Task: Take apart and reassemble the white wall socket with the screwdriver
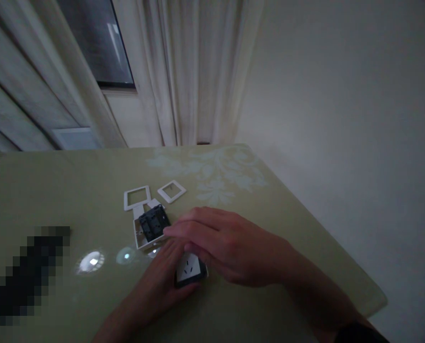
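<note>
A wall socket [188,267] with a white slotted face and dark sides rests near the table's front. My left hand [155,278] is closed around it, thumb along the near side and fingers at the far side. Over the socket's top edge comes my right hand [230,245], its fingers together and thumb tucked below, overlapping the left fingertips. Whatever the right fingers pinch is hidden. Just beyond the hands, a black switch-like module [154,223] lies tilted in a shallow white box [136,238].
Two white square frames, a left frame [126,201] and a right frame [178,196], lie behind the box. A blurred-out dark object [26,281] is at left on the pale green table [91,190]. The table's right edge runs beside a wall [341,119]; curtains [212,71] hang behind.
</note>
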### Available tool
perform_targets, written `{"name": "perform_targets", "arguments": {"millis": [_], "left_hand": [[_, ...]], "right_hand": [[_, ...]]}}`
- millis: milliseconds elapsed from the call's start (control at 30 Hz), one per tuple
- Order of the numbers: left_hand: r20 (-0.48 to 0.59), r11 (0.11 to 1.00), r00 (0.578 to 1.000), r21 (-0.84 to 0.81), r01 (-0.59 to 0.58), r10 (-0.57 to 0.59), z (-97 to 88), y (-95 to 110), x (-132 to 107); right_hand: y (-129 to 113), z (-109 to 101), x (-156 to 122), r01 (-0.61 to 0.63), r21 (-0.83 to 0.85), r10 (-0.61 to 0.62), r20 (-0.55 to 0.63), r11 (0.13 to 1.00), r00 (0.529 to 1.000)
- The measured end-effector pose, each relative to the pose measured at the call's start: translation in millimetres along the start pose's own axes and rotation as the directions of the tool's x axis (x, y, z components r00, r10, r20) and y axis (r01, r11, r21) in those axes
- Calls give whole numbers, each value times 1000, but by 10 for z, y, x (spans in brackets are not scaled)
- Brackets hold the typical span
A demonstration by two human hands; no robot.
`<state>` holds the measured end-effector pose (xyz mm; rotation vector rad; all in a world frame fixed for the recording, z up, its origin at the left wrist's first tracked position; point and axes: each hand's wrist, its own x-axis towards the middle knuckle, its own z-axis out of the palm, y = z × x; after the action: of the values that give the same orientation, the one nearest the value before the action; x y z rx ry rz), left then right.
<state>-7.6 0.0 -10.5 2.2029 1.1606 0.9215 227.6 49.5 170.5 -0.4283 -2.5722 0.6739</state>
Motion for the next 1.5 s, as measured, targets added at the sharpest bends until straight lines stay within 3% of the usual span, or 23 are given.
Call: {"name": "perform_targets", "arguments": {"millis": [200,300,433,600,767,933,1100,1267,1400,1500], "left_hand": [[179,991,979,-64,114,-101,-174,142,-18],[110,984,990,-147,99,-83,-237,289,27],[-86,975,995,-219,33,-53,-201,471,73],[-222,975,974,-224,-4,-47,-36,438,124],[-221,980,970,-188,62,-104,-25,293,165],[-188,952,980,-307,5,-65,-141,370,236],[-202,940,973,-340,41,-115,-134,392,300],[-142,927,987,-376,21,-80,-162,426,308],[-195,923,969,-378,70,-153,-147,432,329],[-132,909,980,-409,86,-152,-167,444,312]], "right_hand": [[20,1,3,155,104,-163,76,982,984],[7,58,27,151,29,-152,44,988,987],[-30,137,57,149,-88,-148,18,985,989],[-24,171,59,118,-129,-122,-23,985,992],[8,193,66,111,-163,-126,-87,980,988],[15,172,63,76,-177,-101,-138,981,985],[38,162,48,95,-134,-114,-146,986,983],[49,166,41,86,-130,-108,-172,988,979],[50,160,41,86,-110,-102,-148,990,984],[51,149,40,79,-113,-96,-157,990,983]]}}
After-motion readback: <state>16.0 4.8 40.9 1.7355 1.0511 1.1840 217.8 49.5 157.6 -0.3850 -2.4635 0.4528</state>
